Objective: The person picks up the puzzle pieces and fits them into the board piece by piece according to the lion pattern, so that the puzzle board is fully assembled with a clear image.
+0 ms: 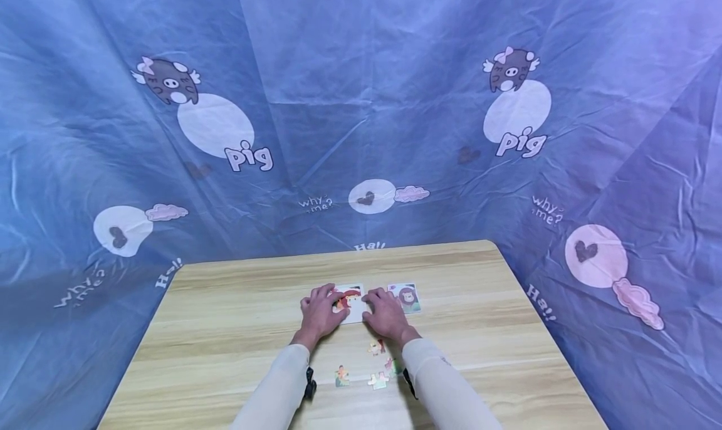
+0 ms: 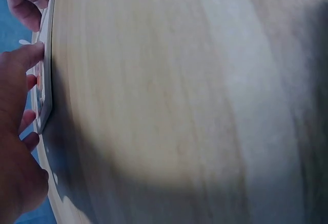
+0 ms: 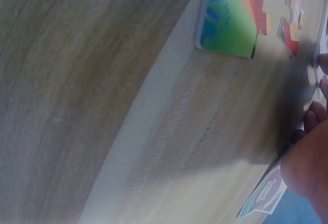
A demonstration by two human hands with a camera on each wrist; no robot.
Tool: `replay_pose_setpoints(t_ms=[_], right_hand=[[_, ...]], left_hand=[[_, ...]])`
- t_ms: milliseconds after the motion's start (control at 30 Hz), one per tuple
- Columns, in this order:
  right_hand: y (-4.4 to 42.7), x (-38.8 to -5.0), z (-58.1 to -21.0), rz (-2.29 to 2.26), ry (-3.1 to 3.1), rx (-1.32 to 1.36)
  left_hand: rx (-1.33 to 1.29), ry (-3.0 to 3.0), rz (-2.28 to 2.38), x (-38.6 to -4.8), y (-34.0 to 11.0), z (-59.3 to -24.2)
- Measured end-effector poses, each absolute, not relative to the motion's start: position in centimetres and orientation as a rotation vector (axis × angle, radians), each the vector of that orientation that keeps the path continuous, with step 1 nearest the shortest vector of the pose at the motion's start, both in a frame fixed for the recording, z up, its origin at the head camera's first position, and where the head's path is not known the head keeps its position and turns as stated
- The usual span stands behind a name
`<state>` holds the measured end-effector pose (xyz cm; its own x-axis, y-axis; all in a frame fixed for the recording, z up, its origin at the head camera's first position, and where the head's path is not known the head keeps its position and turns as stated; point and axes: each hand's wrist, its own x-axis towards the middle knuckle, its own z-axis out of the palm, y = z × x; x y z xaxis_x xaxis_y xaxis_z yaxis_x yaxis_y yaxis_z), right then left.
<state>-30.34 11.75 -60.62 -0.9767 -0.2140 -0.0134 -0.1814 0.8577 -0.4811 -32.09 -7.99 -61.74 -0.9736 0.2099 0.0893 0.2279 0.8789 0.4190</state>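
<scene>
White-bordered rectangular puzzle board [image 1: 355,314], red-and-orange picture, lies flat on pale wood-grain table [image 1: 225,336], picture top pointing farside; long axis unclear, partly covered. Left hand [image 1: 321,312] and right hand [image 1: 387,313] touch opposite sides, fingers bent; cannot tell whether gripping.

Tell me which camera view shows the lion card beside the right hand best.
The head view: the lion card shows nearly whole there, its picture readable, beside the right hand. The right wrist view shows it steeply slanted near the bottom edge; the left wrist view does not visibly show it.
</scene>
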Motion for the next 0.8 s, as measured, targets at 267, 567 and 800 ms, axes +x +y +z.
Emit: replay_pose_setpoints(t_ms=[267,567,800], right_hand=[[11.8,-30.6,-61.0,-0.745,2.961,-0.321],[12.0,-30.8,-61.4,-0.745,2.963,-0.327],[12.0,-30.8,-61.5,-0.761,2.957,-0.338]], left_hand=[[-0.351,-3.043,-0.670,-32.2,-8.2,-61.7],[-0.374,-2.995,-0.729,-31.4,-8.3,-61.5],[-0.407,-2.966,-0.759,-30.3,-8.2,-61.4]])
